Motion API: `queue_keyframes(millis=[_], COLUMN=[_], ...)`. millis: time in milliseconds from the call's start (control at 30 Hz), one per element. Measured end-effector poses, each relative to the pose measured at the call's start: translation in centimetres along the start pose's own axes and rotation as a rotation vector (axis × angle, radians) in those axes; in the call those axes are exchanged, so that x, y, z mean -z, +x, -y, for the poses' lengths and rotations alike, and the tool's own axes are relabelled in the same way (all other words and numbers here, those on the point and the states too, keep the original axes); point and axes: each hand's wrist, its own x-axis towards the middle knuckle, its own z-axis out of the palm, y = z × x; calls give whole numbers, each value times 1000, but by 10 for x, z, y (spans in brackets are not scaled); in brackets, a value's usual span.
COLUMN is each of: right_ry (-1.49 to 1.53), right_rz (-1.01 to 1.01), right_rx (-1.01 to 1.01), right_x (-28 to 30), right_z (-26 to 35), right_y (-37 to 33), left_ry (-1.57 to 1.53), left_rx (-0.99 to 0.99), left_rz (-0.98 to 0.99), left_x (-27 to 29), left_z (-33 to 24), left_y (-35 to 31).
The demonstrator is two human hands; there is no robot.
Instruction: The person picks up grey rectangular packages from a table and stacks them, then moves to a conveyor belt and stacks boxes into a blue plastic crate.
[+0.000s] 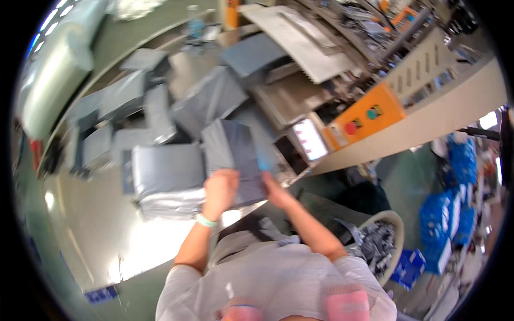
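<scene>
Two hands (220, 187) (276, 191) flank a gray package (235, 144), fingers (229, 174) too blurred to tell if pinching.

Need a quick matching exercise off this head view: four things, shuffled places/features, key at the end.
Things
1. Wristband
2. Orange panel
3. Bin
4. Dark grey parcel

Places/features
A. Holds crumpled grey scraps
B. Between left hand and right hand
C. Around the left wrist
D. Carries a red button and a green button

Pairs: 1-C, 2-D, 3-A, 4-B
</scene>
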Motion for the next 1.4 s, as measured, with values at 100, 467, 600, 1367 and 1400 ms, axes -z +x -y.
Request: queue_keyframes(millis=[100, 467, 600, 1367, 1400], right_ry=[516, -113, -364, -1437, -1390], right_rz=[280, -46, -277, 331, 376], right_rx=[-84, 571, 592, 846, 803], right_x=[10, 21, 16, -569, -595], right_z=[5, -2, 1, -217, -218], right_y=[-49, -183, -218, -85, -92], left_ry=[-252, 811, 670, 929, 741], left_rx=[-64, -248, -216, 657, 945], left_rz=[-43, 427, 493, -142, 19], left_x=[24, 119, 101, 362, 377], left_z=[-48, 95, 64, 280, 246], left_y=[-45, -114, -117, -424, -404])
